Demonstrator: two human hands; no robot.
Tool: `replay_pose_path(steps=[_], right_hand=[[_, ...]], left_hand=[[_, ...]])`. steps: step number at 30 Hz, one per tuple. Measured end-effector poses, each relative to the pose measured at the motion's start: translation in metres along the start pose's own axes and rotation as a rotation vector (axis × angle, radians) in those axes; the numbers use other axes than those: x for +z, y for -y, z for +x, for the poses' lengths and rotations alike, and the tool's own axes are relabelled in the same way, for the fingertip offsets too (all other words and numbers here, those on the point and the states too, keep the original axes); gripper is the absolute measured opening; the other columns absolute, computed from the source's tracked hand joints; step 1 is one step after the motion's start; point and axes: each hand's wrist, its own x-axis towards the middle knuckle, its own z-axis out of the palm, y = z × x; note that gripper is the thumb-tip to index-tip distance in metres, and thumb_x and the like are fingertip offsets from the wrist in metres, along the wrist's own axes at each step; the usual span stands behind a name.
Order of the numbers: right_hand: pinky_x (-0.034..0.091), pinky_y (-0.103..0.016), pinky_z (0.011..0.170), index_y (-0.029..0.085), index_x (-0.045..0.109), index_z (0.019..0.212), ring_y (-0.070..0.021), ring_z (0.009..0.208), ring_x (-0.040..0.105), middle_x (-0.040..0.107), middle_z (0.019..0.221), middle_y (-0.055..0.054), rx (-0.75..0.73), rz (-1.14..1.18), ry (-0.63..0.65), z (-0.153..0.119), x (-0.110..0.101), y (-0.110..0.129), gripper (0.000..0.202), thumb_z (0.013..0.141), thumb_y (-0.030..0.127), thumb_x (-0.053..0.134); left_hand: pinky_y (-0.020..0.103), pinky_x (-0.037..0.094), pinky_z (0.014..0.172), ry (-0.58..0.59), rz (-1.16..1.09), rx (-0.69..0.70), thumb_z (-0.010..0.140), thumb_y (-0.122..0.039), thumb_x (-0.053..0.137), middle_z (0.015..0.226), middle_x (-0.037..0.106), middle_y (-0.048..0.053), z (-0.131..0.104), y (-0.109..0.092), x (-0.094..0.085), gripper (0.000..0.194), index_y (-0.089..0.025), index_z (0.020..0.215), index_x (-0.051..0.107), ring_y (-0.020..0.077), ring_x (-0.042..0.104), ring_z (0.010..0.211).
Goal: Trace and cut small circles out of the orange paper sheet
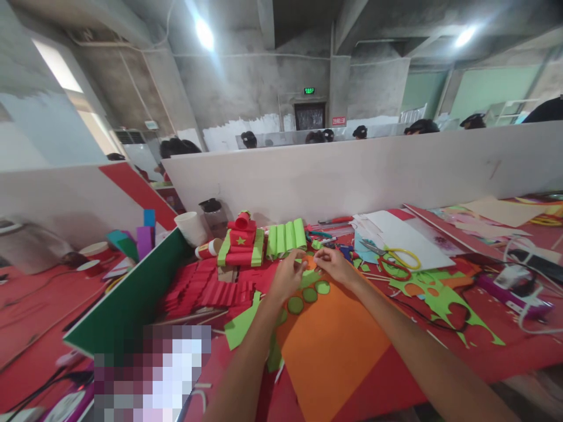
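Both of my hands meet over the far end of an orange sheet [336,346]. My left hand [288,274] has its fingers curled toward the thumb. Close beside it, my right hand [338,265] pinches thumb and fingertips together. A small orange piece [311,263] shows between the two hands; which fingers grip it, I cannot tell. Just below lie green discs [310,295] in a row along the sheet's edge. A green sheet [241,325] sits left of my left forearm.
Behind my hands stand green rolls [287,238] and a red paper model [241,241] with a star. Folded red strips [206,290] lie left. Yellow-handled scissors [402,258], cut green scraps [453,299] and a purple power strip [514,296] are right. A white partition [352,173] crosses behind.
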Motion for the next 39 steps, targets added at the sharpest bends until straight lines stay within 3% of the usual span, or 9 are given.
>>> replay_pose_path(steps=[5,13,18,23,27,33,39], right_hand=[[0.054,-0.026,0.057,0.019,0.063,0.085,-0.0172,0.067,0.068,0.066,0.072,0.0,-0.05,-0.024,0.025,-0.003,0.002,0.007,0.028,0.075,0.042,0.075],[0.058,-0.03,0.067,0.019,0.065,0.088,-0.0172,0.074,0.068,0.067,0.082,-0.001,-0.06,-0.004,0.04,-0.003,0.001,0.004,0.027,0.073,0.038,0.077],[0.059,-0.034,0.074,0.019,0.067,0.09,-0.0192,0.079,0.068,0.068,0.084,-0.002,-0.057,-0.006,0.039,-0.003,0.001,0.001,0.026,0.073,0.037,0.076],[0.058,-0.033,0.07,0.018,0.068,0.09,-0.017,0.071,0.067,0.069,0.082,-0.002,-0.059,-0.044,0.023,-0.004,0.001,0.003,0.025,0.075,0.037,0.074],[0.057,-0.031,0.066,0.017,0.068,0.088,-0.0176,0.07,0.067,0.07,0.081,-0.003,-0.06,-0.092,-0.001,-0.002,0.0,0.001,0.021,0.075,0.033,0.071],[0.053,-0.028,0.062,0.016,0.066,0.092,-0.0187,0.068,0.067,0.071,0.076,-0.003,-0.071,-0.162,-0.008,-0.001,0.0,-0.001,0.019,0.073,0.022,0.065],[0.05,-0.026,0.06,0.019,0.057,0.1,-0.0164,0.06,0.065,0.07,0.069,0.001,-0.094,-0.19,-0.005,-0.006,0.005,0.004,0.026,0.075,0.018,0.06]], left_hand=[[0.025,0.052,0.064,-0.079,-0.112,-0.099,0.086,-0.024,0.055,0.084,0.072,0.003,0.003,0.011,0.001,0.02,-0.018,0.104,0.063,0.0152,0.067,0.071],[0.034,0.056,0.08,-0.084,-0.043,-0.053,0.087,-0.02,0.054,0.105,0.075,0.007,0.004,0.009,-0.001,0.032,-0.021,0.113,0.072,0.0206,0.07,0.087],[0.036,0.056,0.08,-0.063,0.001,-0.042,0.089,-0.02,0.053,0.104,0.076,0.007,0.004,0.005,-0.001,0.033,-0.019,0.115,0.072,0.0215,0.07,0.084],[0.035,0.056,0.083,-0.055,0.012,-0.035,0.089,-0.018,0.053,0.1,0.076,0.006,0.004,0.004,-0.002,0.031,-0.019,0.113,0.072,0.0206,0.07,0.086],[0.034,0.055,0.085,-0.033,0.08,-0.022,0.09,-0.02,0.053,0.105,0.075,0.008,0.003,0.004,-0.002,0.031,-0.019,0.117,0.07,0.0203,0.07,0.087],[0.037,0.046,0.106,0.103,0.244,0.215,0.085,-0.013,0.059,0.139,0.056,0.008,-0.002,0.002,0.002,0.053,-0.023,0.137,0.053,0.0219,0.054,0.125],[0.037,0.045,0.106,0.185,0.338,0.21,0.084,-0.008,0.058,0.137,0.057,0.009,-0.003,0.004,0.005,0.053,-0.024,0.134,0.053,0.0226,0.055,0.125]])
